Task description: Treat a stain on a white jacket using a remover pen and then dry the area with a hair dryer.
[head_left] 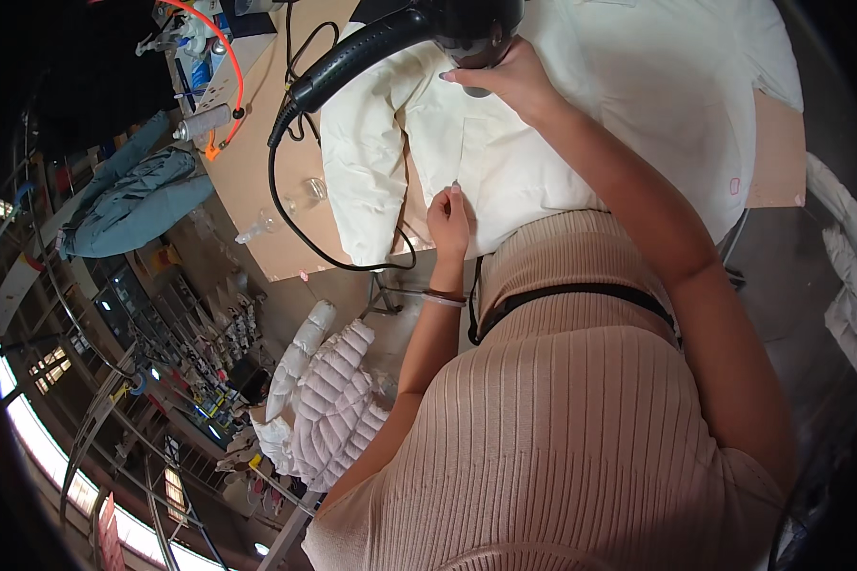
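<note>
A white jacket (500, 171) lies spread over the table before me, one sleeve (361, 164) stretched down on the left. My right hand (510, 82) is wrapped around the barrel end of a black hair dryer (371, 53), whose handle points left. The dryer hangs over the upper part of the jacket, its top cut off by the picture's edge. With curled fingers and thumb, my left hand (448, 218) pinches the jacket fabric just below a pocket-like seam. The dryer's black cord (275, 193) loops down past the sleeve.
On the tan tabletop (257, 171) are a spray can (201, 123), an orange coiled air hose (239, 71) and clear bottles (261, 225) near the left edge. A teal jacket (139, 203) hangs at left. White and pale quilted jackets (336, 400) hang below the table; white garments (839, 250) lie right.
</note>
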A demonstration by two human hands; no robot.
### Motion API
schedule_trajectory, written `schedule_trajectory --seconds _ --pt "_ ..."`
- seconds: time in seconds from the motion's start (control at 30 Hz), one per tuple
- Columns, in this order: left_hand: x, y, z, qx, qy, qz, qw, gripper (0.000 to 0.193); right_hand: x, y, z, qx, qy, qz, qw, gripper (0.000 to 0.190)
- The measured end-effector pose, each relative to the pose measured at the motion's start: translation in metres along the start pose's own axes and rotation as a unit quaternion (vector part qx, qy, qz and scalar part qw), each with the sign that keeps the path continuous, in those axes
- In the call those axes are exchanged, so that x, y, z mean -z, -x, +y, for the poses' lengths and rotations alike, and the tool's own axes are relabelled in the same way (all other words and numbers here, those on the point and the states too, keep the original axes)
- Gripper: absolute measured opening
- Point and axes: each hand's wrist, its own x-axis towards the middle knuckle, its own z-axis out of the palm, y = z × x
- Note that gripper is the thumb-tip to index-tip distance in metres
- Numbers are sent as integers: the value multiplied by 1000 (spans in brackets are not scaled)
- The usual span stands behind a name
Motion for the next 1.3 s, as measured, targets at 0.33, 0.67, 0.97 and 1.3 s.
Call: schedule_trajectory --seconds 0.33,0.67,0.97,1.3 --pt "2 -10 17 -159 -144 48 976 23 -19 -7 10 12 -34 -51 998 27" --pt "-16 -78 54 -329 -392 -39 858 63 -15 -41 5 28 -54 -95 994 19" --pt "3 -97 30 -338 -351 -132 863 74 6 -73 0 -124 19 -116 985 26" --pt "-11 -115 40 -383 -374 -178 826 84 11 -80 4 -131 -53 -113 984 27"
